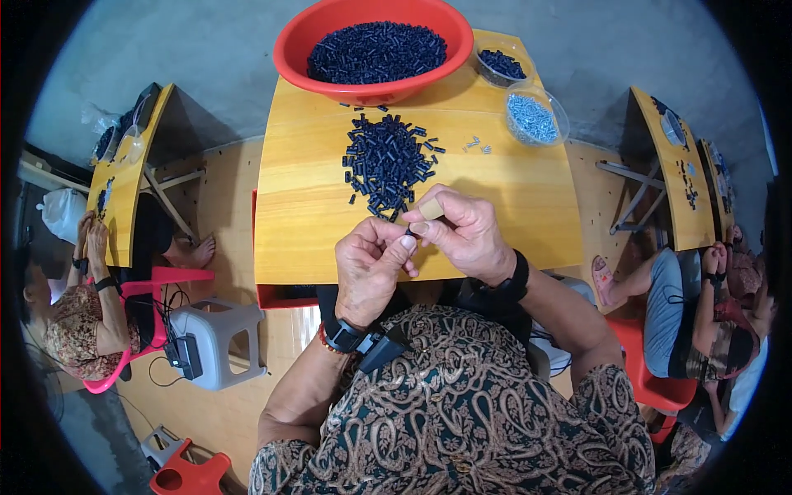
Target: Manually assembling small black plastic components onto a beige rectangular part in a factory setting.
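Observation:
My left hand point(367, 268) is pinched around a small black plastic piece point(410, 233) just above the table's near edge. My right hand point(468, 235) meets it there, thumb and forefinger pressed together at the same spot. Whatever lies between the right fingertips is hidden. A tan wrap point(431, 209) covers part of the right forefinger. Just beyond the hands, a loose pile of short black tubular pieces point(386, 161) spreads over the yellow wooden table point(305, 223). Right of this pile lie a few small silvery pieces point(476, 145).
A red basin point(290, 51) full of black pieces stands at the table's far side. Two clear tubs sit far right, one with black pieces point(502, 64), one with silvery pieces point(532, 118). Other people work at side tables; a grey stool point(216, 342) stands left.

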Motion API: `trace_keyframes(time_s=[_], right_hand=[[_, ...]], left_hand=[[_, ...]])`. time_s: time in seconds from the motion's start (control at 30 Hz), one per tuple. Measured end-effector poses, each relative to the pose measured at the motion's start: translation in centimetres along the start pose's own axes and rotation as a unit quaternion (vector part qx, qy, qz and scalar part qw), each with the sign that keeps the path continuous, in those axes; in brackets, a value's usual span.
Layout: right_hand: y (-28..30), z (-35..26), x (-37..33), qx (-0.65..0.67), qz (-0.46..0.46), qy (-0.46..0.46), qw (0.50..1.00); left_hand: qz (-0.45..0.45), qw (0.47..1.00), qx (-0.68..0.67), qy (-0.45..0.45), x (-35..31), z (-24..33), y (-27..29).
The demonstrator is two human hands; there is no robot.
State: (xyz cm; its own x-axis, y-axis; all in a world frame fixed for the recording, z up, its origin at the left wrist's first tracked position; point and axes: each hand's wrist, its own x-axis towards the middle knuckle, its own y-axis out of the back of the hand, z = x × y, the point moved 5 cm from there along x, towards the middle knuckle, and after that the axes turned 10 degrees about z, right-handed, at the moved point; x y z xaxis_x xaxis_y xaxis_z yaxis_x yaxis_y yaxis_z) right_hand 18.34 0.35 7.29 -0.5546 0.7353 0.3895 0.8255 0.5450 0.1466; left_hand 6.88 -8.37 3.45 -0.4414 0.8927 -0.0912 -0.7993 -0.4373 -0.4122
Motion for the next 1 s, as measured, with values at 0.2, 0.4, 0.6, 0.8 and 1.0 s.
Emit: trace_keyframes(time_s=[0.2,0.4,0.6,0.8,1.0], right_hand=[[0.2,-2.2,0.4,-0.047,-0.034,0.042,0.997],[0.5,-2.5,-0.4,-0.029,0.003,0.054,0.998],[1.3,-3.0,0.8,0.016,-0.051,-0.027,0.998],[1.1,-3.9,-0.1,-0.030,0.006,0.055,0.998],[1.8,-4.9,0.2,-0.069,-0.043,0.111,0.991]], left_hand=[[-0.043,0.999,0.012,0.018,0.1,0.5,0.1],[-0.046,0.999,-0.012,0.019,-0.3,0.9,-0.4],[-0.070,0.997,-0.020,0.030,-0.1,1.6,-1.1],[-0.059,0.997,-0.027,0.034,-0.2,1.4,-1.2],[-0.081,0.996,0.021,0.006,0.0,2.5,-1.7]])
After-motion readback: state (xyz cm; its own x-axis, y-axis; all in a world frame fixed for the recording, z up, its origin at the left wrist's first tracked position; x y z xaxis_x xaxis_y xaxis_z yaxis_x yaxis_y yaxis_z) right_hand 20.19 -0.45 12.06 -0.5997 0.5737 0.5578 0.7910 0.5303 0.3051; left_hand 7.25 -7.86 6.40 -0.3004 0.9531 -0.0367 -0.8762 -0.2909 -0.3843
